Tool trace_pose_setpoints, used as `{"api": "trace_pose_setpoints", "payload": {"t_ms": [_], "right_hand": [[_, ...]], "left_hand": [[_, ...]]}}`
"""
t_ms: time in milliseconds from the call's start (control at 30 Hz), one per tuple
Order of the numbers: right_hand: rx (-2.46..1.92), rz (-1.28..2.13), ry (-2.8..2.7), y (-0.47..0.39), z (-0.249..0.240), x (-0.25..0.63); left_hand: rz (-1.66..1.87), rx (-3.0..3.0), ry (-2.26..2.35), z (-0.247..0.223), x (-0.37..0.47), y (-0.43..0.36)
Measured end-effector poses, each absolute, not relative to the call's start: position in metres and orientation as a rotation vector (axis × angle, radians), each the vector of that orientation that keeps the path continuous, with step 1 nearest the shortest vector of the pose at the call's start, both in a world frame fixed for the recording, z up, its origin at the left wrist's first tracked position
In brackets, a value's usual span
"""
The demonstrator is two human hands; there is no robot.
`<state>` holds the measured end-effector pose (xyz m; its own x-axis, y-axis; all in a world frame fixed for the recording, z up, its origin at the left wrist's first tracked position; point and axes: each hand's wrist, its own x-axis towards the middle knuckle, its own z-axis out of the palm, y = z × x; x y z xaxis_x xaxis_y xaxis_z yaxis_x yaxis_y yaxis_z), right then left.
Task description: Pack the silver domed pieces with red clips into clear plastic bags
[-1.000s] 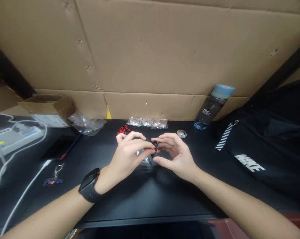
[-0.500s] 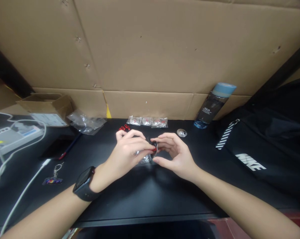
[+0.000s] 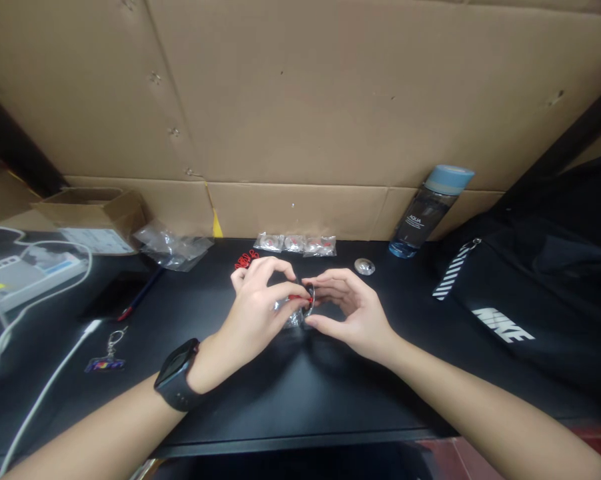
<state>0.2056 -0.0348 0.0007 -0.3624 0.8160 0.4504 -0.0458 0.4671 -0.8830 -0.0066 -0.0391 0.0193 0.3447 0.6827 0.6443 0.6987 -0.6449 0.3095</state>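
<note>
Above the black table, my right hand (image 3: 353, 310) grips a thin round disc (image 3: 311, 301) by its edge, between thumb and curled fingers. My left hand (image 3: 260, 293), wearing a black watch, pinches a small red piece (image 3: 300, 298) against the face of that disc. Fingers partly cover both, so the red piece's exact kind does not show. Crinkled clear plastic (image 3: 295, 318) lies just below and behind the fingertips. Beyond my left hand are several red loop-shaped pieces (image 3: 245, 259). A second round, shiny disc (image 3: 364, 267) rests behind my right hand.
Small clear packets (image 3: 294, 244) line the cardboard wall. A water bottle (image 3: 425, 213) leans at the back right beside a black bag (image 3: 520, 300). To the left are a cardboard box (image 3: 95, 217), a plastic bag (image 3: 173, 247), a keychain (image 3: 105, 360), a phone and white cables.
My left hand has shifted slightly right and its index finger has bent and lifted, showing more of the red piece. My right hand stays almost still with the disc.
</note>
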Motion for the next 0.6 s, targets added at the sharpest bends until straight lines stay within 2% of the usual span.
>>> {"api": "trace_pose_setpoints", "payload": {"t_ms": [200, 433, 600], "right_hand": [[-0.684, 0.874, -1.810, -0.034, -0.001, 0.207], [-0.616, 0.362, -2.039, -0.034, -0.001, 0.210], [-0.663, 0.403, -2.037, -0.033, -0.002, 0.211]], "left_hand": [[-1.222, -2.608, -1.410, 0.024, -0.003, -0.043], [-1.287, -2.823, -1.639, 0.017, -0.003, -0.036], [-1.346, -2.862, -1.543, 0.013, -0.005, -0.031]]}}
